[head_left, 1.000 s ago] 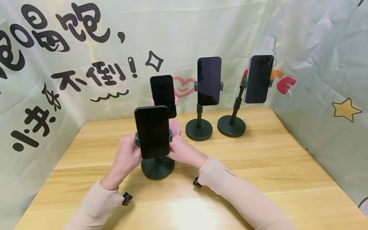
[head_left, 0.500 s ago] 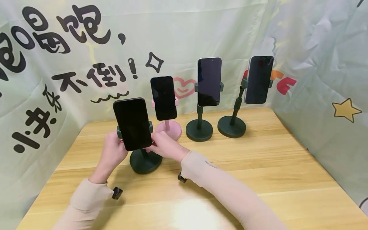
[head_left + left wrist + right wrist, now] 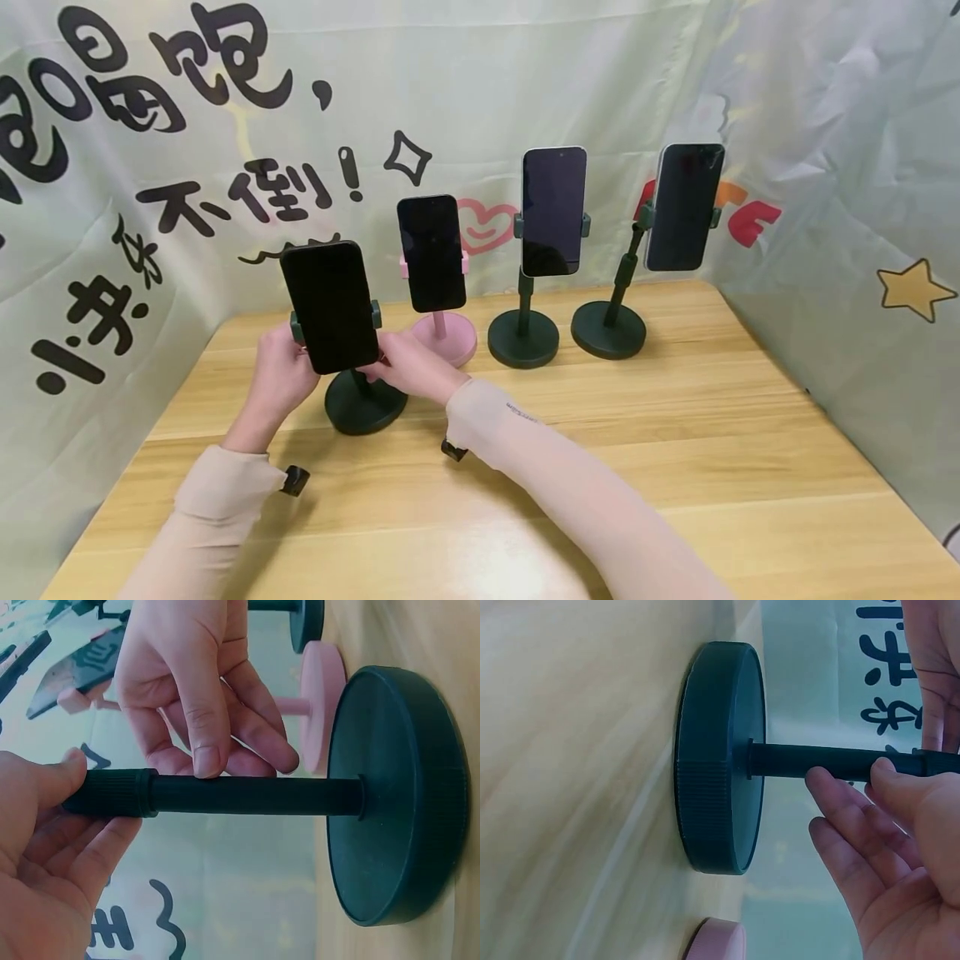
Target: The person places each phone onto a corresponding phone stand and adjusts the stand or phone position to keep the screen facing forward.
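Note:
A black phone [image 3: 330,308] sits clamped upright, tilted slightly left, in a dark green phone stand [image 3: 365,406]. My left hand [image 3: 281,371] pinches the ribbed collar [image 3: 112,793] high on the stand's pole, thumb on one side and fingers on the other. Lower down, my right hand [image 3: 416,364] holds the smooth pole [image 3: 810,760] with thumb and fingertips. The stand's round base [image 3: 390,795] is flat against the wooden tabletop. In the head view the phone hides some of my fingers and the upper pole.
Close behind my right hand is a pink stand [image 3: 453,337] with a phone [image 3: 432,254]. Two dark green stands, one at centre [image 3: 522,337] and one farther right [image 3: 609,329], also hold phones. Printed cloth [image 3: 480,83] backs the wooden table [image 3: 675,417].
Both hands have moved the dark green stand and its phone left and farther back on the table. The pink stand and its phone, partly covered before, now show more fully.

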{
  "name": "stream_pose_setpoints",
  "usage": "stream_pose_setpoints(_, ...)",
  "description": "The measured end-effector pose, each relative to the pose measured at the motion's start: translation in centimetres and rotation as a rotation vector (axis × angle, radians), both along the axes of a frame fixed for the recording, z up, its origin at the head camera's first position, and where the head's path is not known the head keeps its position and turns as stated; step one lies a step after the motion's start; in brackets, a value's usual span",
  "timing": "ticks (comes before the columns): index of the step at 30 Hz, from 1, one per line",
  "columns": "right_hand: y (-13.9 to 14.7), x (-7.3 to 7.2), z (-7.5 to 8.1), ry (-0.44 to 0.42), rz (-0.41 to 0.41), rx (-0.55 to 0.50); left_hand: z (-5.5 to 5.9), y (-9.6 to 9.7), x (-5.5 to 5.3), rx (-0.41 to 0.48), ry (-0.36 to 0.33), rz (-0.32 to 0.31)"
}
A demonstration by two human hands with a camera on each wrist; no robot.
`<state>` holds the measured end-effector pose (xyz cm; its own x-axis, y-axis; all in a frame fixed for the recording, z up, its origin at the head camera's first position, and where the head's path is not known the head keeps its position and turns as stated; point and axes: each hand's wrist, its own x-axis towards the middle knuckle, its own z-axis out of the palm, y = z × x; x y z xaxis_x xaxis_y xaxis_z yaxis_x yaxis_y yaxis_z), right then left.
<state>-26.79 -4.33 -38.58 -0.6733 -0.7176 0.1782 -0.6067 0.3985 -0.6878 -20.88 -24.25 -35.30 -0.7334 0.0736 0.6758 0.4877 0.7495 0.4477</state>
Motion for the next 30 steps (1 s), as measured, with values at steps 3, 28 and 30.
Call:
stream_pose_setpoints(3,-0.6,-0.4,-0.1,0.023,-0.021,0.017,0.0,-0.3,-0.4,-0.010,-0.001,0.018)
stream_pose_setpoints(28,-4.2,-1.9,-0.1,0.084,-0.129,0.083,0.0,-3.3,-3.7,-0.019,0.006,0.081)
stream_pose_setpoints(30,-4.1,-1.9,-0.3,0.063,-0.123,0.078,0.0,-3.6,-3.8,-0.021,0.006,0.083)
